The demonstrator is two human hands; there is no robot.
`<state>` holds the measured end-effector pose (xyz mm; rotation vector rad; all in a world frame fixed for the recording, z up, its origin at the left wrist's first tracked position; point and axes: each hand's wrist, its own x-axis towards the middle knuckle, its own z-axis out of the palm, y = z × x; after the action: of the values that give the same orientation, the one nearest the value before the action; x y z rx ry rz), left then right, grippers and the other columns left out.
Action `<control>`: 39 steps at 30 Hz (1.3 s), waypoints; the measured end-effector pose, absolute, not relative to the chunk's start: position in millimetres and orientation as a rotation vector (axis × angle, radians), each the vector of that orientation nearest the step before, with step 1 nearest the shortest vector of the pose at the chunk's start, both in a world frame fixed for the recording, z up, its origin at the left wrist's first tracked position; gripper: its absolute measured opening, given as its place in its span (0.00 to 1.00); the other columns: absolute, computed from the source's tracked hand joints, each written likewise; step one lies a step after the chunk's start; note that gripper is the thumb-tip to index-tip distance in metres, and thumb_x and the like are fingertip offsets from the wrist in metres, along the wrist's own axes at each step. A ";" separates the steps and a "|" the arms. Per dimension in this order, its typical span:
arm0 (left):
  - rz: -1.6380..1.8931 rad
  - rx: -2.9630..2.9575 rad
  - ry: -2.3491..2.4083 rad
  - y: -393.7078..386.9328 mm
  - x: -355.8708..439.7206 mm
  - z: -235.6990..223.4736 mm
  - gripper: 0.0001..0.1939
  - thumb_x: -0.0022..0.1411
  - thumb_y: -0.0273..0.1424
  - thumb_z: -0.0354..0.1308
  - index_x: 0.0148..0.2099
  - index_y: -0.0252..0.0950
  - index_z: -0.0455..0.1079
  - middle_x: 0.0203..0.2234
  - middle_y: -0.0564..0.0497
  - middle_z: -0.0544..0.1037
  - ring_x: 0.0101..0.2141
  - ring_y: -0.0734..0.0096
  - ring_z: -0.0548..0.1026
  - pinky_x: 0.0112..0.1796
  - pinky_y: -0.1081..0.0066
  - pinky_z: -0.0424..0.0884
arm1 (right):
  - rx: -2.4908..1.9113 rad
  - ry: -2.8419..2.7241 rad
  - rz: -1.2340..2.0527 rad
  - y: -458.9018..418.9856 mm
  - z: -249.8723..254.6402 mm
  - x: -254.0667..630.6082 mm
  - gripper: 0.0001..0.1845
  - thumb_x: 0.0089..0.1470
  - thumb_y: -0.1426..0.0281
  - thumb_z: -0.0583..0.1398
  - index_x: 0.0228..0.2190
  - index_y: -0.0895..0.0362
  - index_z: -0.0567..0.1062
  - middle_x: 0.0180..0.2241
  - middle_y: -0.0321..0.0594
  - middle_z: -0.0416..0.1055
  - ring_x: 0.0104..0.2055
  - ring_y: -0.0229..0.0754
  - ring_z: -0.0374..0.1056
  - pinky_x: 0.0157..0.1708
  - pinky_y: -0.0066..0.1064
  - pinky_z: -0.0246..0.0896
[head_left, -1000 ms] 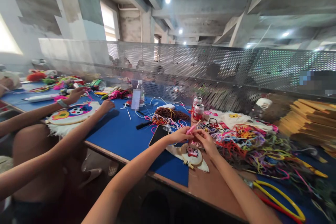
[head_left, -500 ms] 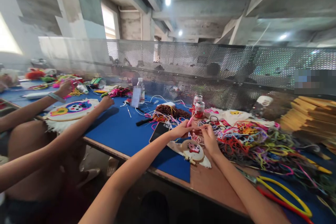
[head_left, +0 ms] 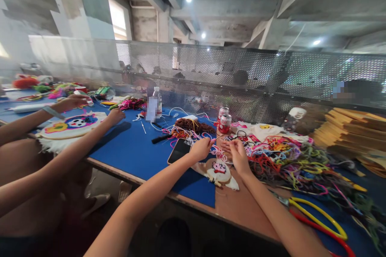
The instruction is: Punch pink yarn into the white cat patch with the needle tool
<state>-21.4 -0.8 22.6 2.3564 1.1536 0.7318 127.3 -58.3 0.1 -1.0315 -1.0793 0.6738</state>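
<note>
My left hand [head_left: 201, 149] is closed around a slim pink punch needle [head_left: 212, 141], whose thin tip points toward my right hand. With thumb and fingers pinched, my right hand [head_left: 237, 153] holds what looks like a fine strand of yarn; the strand is barely visible. Just beneath both hands lies a small round embroidery hoop [head_left: 219, 172] with a pink and dark figure on white cloth. Loose pink and white yarn [head_left: 217, 152] is spread between the hands and the hoop. A dark-screened phone [head_left: 180, 151] rests left of my left wrist.
A large tangle of coloured yarn [head_left: 277, 156] lies to the right, near yellow and red handled scissors [head_left: 319, 213]. Drink cans [head_left: 224, 123] and a bottle [head_left: 157, 100] stand behind. At left, a co-worker's arms reach over a larger hoop [head_left: 72, 134]. A perforated metal screen [head_left: 193, 68] borders the table.
The pink punch needle has tipped from nearly upright to pointing right. My left hand has turned with it, and both hands stay close together. The whole view has shifted slightly.
</note>
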 end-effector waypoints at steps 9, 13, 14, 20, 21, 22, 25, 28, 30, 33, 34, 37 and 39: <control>0.633 2.625 0.978 -9.4 -21.3 23.4 0.17 0.65 0.29 0.40 0.55 0.38 0.55 0.40 0.44 0.73 0.39 0.64 0.72 0.37 0.71 0.64 | -1.095 -1.162 0.705 -55.4 -17.1 123.3 0.18 0.46 0.50 0.58 0.29 0.49 0.61 0.32 0.36 0.74 0.33 0.48 0.73 0.33 0.45 0.69; 0.611 2.658 0.941 -8.1 -19.1 21.2 0.17 0.64 0.27 0.42 0.54 0.37 0.58 0.41 0.43 0.73 0.41 0.63 0.72 0.39 0.71 0.65 | -1.110 -1.217 0.696 -56.6 -18.6 123.7 0.16 0.48 0.51 0.57 0.30 0.49 0.62 0.31 0.36 0.74 0.32 0.48 0.72 0.31 0.43 0.69; 0.618 2.671 0.933 -7.5 -18.7 20.7 0.16 0.64 0.27 0.42 0.53 0.37 0.59 0.41 0.43 0.72 0.41 0.63 0.71 0.39 0.70 0.65 | -1.102 -1.222 0.711 -57.4 -17.9 123.3 0.16 0.49 0.51 0.56 0.30 0.49 0.62 0.32 0.36 0.73 0.32 0.48 0.72 0.31 0.43 0.69; 0.650 2.698 0.887 -7.7 -19.1 22.3 0.18 0.62 0.25 0.43 0.54 0.36 0.59 0.43 0.43 0.70 0.40 0.64 0.71 0.40 0.71 0.65 | -1.126 -1.207 0.654 -64.1 -9.6 118.3 0.16 0.50 0.52 0.56 0.31 0.50 0.62 0.33 0.38 0.72 0.35 0.47 0.71 0.33 0.41 0.68; 0.650 2.700 0.878 -8.2 -19.2 23.1 0.19 0.62 0.25 0.43 0.55 0.37 0.59 0.42 0.44 0.70 0.40 0.65 0.71 0.40 0.71 0.65 | -1.133 -1.194 0.611 -64.6 -8.8 118.2 0.16 0.50 0.52 0.55 0.31 0.50 0.63 0.34 0.39 0.72 0.36 0.47 0.71 0.35 0.41 0.68; 0.652 2.703 0.869 -8.7 -19.2 23.8 0.19 0.62 0.25 0.42 0.55 0.37 0.60 0.42 0.44 0.70 0.40 0.65 0.70 0.40 0.71 0.65 | -1.136 -1.179 0.569 -64.8 -8.2 118.6 0.16 0.50 0.52 0.55 0.31 0.50 0.63 0.34 0.39 0.72 0.36 0.47 0.71 0.36 0.42 0.68; 0.675 2.716 0.845 -9.3 -18.9 25.2 0.21 0.62 0.25 0.42 0.57 0.39 0.59 0.42 0.45 0.70 0.39 0.65 0.70 0.39 0.71 0.65 | -1.133 -1.138 0.483 -64.2 -6.5 122.9 0.15 0.50 0.52 0.55 0.32 0.50 0.63 0.33 0.38 0.72 0.37 0.48 0.71 0.38 0.43 0.67; 0.709 2.742 0.819 -8.2 -19.1 25.6 0.23 0.63 0.24 0.40 0.59 0.39 0.58 0.40 0.45 0.70 0.38 0.66 0.70 0.38 0.71 0.65 | -1.125 -1.122 0.467 -63.8 -2.4 129.7 0.15 0.50 0.53 0.56 0.32 0.50 0.62 0.33 0.37 0.72 0.35 0.47 0.71 0.39 0.44 0.67; 0.723 2.766 0.797 -7.4 -19.4 25.7 0.23 0.63 0.24 0.40 0.59 0.38 0.58 0.39 0.45 0.70 0.37 0.66 0.70 0.37 0.71 0.65 | -1.108 -1.129 0.491 -64.3 1.2 133.6 0.15 0.50 0.53 0.56 0.32 0.50 0.62 0.33 0.38 0.72 0.34 0.47 0.72 0.40 0.44 0.67; 0.736 2.795 0.774 -6.8 -19.8 26.0 0.23 0.63 0.24 0.40 0.59 0.39 0.58 0.37 0.46 0.70 0.36 0.67 0.70 0.37 0.71 0.65 | -1.119 -1.154 0.473 -65.0 4.6 137.0 0.14 0.51 0.55 0.56 0.32 0.50 0.62 0.31 0.38 0.73 0.34 0.47 0.72 0.39 0.43 0.66; 0.739 2.802 0.773 -6.8 -19.8 26.0 0.23 0.63 0.24 0.40 0.60 0.39 0.57 0.37 0.46 0.70 0.36 0.67 0.69 0.37 0.71 0.65 | -1.129 -1.160 0.451 -64.9 4.7 137.5 0.14 0.51 0.55 0.56 0.32 0.51 0.63 0.31 0.38 0.73 0.35 0.47 0.72 0.39 0.42 0.66; 0.751 2.829 0.786 -6.6 -19.2 25.4 0.23 0.63 0.24 0.40 0.60 0.40 0.57 0.36 0.47 0.69 0.35 0.69 0.69 0.36 0.72 0.65 | -1.126 -1.172 0.405 -63.5 2.9 138.3 0.14 0.51 0.55 0.55 0.33 0.51 0.63 0.31 0.39 0.73 0.35 0.48 0.71 0.39 0.42 0.65; 0.763 2.849 0.785 -6.1 -18.6 24.4 0.23 0.64 0.24 0.40 0.60 0.40 0.57 0.35 0.48 0.69 0.35 0.69 0.69 0.35 0.72 0.66 | -1.117 -1.180 0.390 -62.3 1.2 138.5 0.14 0.52 0.54 0.55 0.33 0.52 0.63 0.32 0.40 0.72 0.34 0.48 0.71 0.39 0.43 0.64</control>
<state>-18.6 -6.1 24.4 2.8492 0.7853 0.7629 138.5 -62.3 1.2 -1.1173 -1.1798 0.3901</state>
